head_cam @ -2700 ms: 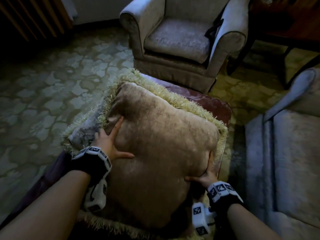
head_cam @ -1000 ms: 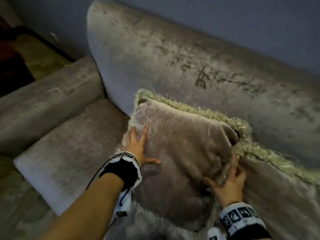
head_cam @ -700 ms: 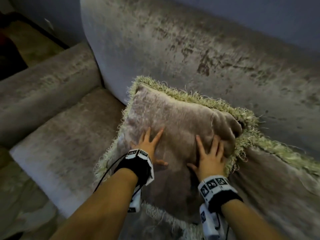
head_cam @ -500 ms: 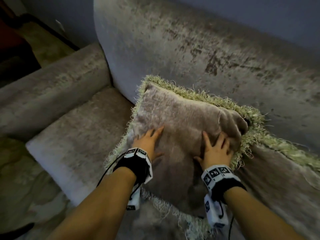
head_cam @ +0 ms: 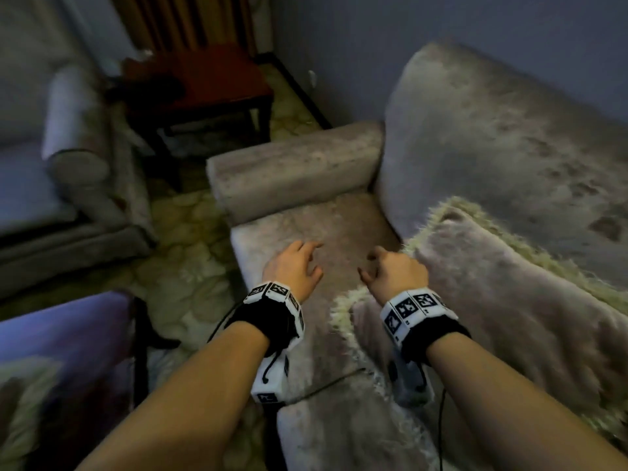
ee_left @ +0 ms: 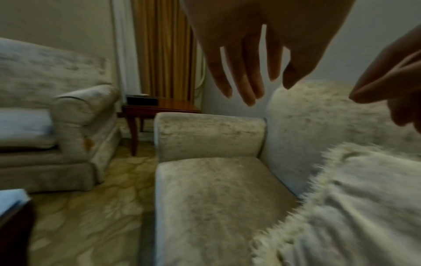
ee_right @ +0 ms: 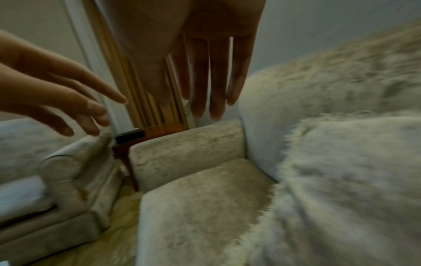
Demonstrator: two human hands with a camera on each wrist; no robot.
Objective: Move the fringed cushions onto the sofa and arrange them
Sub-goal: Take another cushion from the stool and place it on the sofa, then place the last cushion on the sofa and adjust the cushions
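Note:
A beige cushion with a pale shaggy fringe (head_cam: 509, 300) leans against the backrest of the grey velvet sofa (head_cam: 492, 137), at the right. Both hands hover empty over the bare seat to its left. My left hand (head_cam: 314, 260) has relaxed, spread fingers. My right hand (head_cam: 368, 263) is loosely curled, just clear of the cushion's fringe. The left wrist view shows the left fingers (ee_left: 246, 72) hanging straight above the seat, the cushion (ee_left: 364, 207) at the right. In the right wrist view the right fingers (ee_right: 209, 81) are straight beside the cushion (ee_right: 353, 180). Another fringed cushion (head_cam: 23, 402) lies at the lower left.
The sofa's armrest (head_cam: 292, 171) closes the far end of the seat. A grey armchair (head_cam: 85, 164) stands at the left, and a dark wooden side table (head_cam: 204, 86) sits behind it. Patterned carpet (head_cam: 190, 266) lies between. A purple footstool (head_cam: 68, 328) holds the other cushion.
Both hands have lifted off the cushion on the sofa and moved left over the bare seat. My view has swung left toward the armrest.

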